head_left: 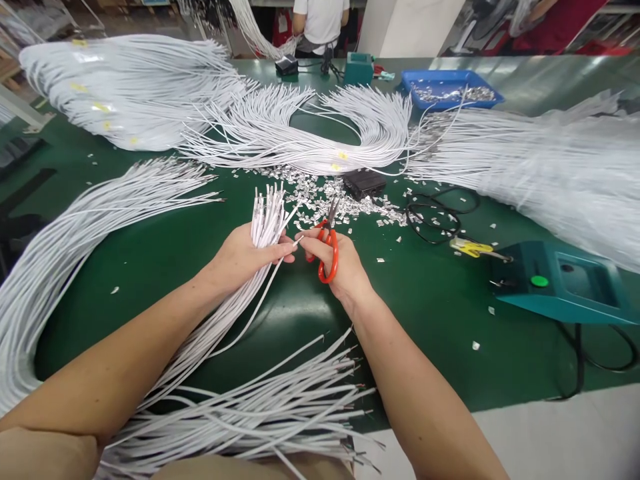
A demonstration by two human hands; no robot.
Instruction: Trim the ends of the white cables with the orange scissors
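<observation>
My left hand (250, 257) is wrapped round a bundle of white cables (267, 223), whose cut ends point up and away from me. Between its thumb and fingertips one cable end leans out toward the right. My right hand (345, 263) carries red-handled scissors (329, 243), their blades pointing away over the scraps. Its thumb and forefinger pinch at the tip of that single cable, close beside my left thumb. The held bundle runs down under my left forearm. More loose white cables (280, 400) with stripped ends lie near my body.
Small silvery scraps (320, 193) are strewn around a black box (365, 183). Cable bundles (135, 87) lie at the back and on both sides. A blue tray (450, 83) stands at the back right, a teal machine (560, 280) at the right. A person (320, 23) sits beyond the table.
</observation>
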